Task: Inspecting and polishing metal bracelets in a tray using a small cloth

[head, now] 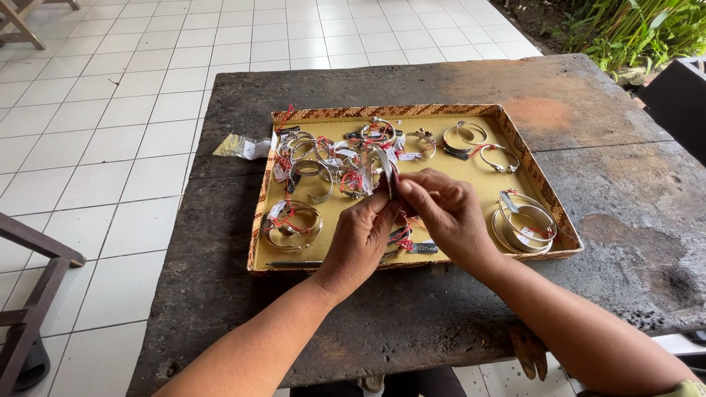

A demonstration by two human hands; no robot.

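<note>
Silver bracelet pinched between left hand and right hand, fingertips closed on it. Long axis toward 12 o'clock, above tray. Both hands equally near.

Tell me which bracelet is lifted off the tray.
The flat silver bracelet, pinched upright between both hands, left hand and right hand; the others lie in the tray.

Bracelets in tray on table
</note>
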